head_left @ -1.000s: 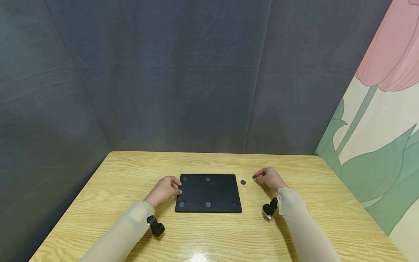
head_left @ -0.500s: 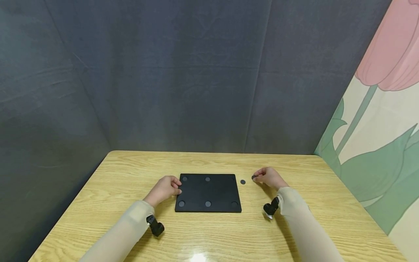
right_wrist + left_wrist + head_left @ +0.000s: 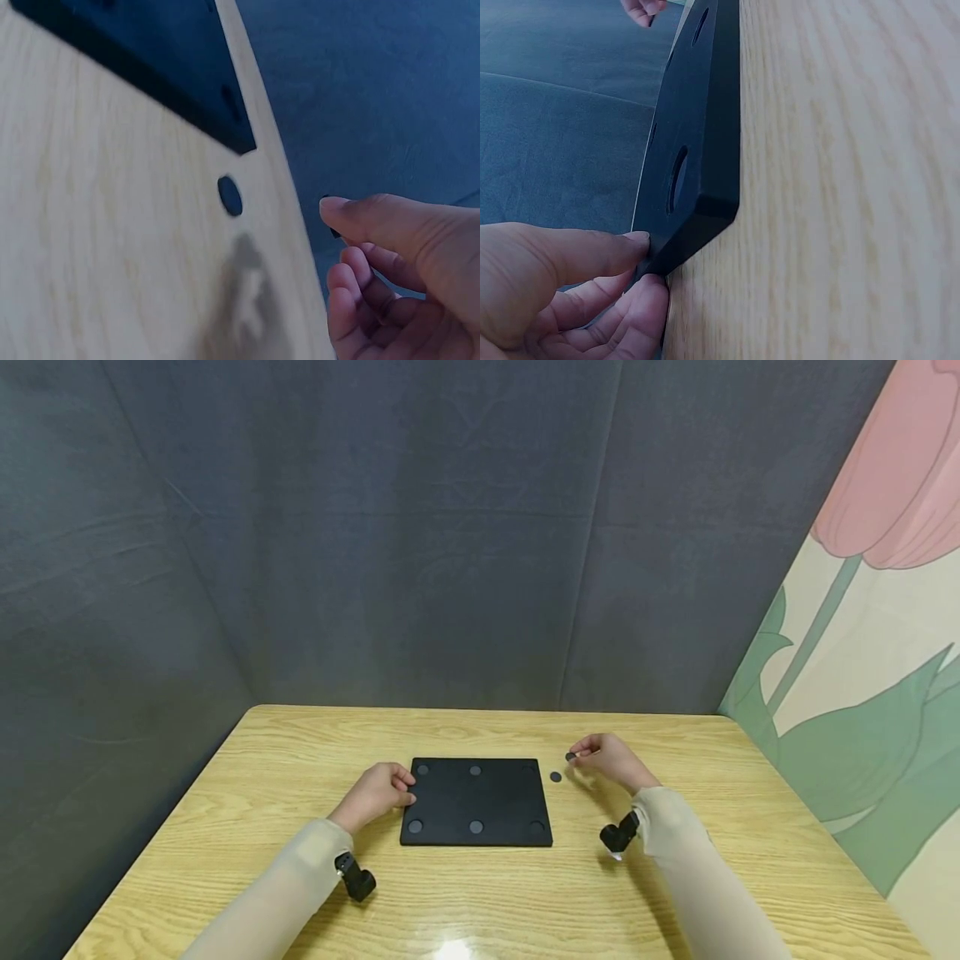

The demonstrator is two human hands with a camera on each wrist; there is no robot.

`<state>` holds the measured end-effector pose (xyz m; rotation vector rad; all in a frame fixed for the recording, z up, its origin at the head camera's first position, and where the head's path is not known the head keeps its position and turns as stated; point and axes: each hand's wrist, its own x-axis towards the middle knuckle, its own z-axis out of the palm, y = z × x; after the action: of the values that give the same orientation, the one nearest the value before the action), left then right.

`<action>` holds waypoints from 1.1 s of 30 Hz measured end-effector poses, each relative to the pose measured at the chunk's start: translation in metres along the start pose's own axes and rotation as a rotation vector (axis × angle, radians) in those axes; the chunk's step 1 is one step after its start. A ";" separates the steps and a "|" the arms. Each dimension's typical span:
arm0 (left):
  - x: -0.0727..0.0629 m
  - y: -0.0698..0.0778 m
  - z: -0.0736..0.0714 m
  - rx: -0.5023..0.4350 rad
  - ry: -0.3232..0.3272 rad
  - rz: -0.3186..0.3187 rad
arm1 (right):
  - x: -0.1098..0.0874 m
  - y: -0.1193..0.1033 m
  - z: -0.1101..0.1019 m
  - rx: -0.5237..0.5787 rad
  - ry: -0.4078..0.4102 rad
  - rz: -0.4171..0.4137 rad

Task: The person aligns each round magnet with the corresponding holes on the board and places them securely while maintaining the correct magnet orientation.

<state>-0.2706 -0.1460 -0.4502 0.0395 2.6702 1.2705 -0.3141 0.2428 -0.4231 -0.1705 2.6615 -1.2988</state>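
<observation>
A flat black rectangular board (image 3: 480, 800) lies on the table, with round spots along its far and near sides. Grey discs fill the left and middle spots; the two at the right look like darker, bare recesses. My left hand (image 3: 377, 795) grips the board's left edge, thumb on top and fingers against the side, as the left wrist view shows. Right of the board, my right hand (image 3: 611, 760) pinches a small dark disc (image 3: 571, 757) between thumb and fingers, raised above the table. Another dark disc (image 3: 230, 196) lies flat on the wood beside the board's right edge.
The light wooden table (image 3: 465, 893) ends at a dark grey curtain (image 3: 420, 568) behind the board. At the right stands a panel with a pink tulip print (image 3: 862, 693). Each wrist wears a small black camera.
My right hand has lifted the disc it pinches and moved it left and away, toward the board. The left hand and the board have stayed in place.
</observation>
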 end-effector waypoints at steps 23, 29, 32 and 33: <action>0.001 0.000 0.000 0.010 0.004 0.005 | -0.016 -0.039 0.026 -0.010 -0.067 -0.108; 0.001 0.000 0.000 0.002 0.000 0.004 | -0.023 -0.038 0.033 -0.005 -0.083 -0.140; 0.001 -0.001 0.000 -0.001 0.000 0.003 | -0.028 -0.039 0.037 -0.008 -0.091 -0.144; 0.001 -0.001 0.001 -0.001 0.001 0.003 | -0.030 -0.039 0.038 -0.006 -0.095 -0.140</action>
<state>-0.2717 -0.1460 -0.4516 0.0426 2.6714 1.2732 -0.2759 0.1946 -0.4118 -0.4152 2.6143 -1.2873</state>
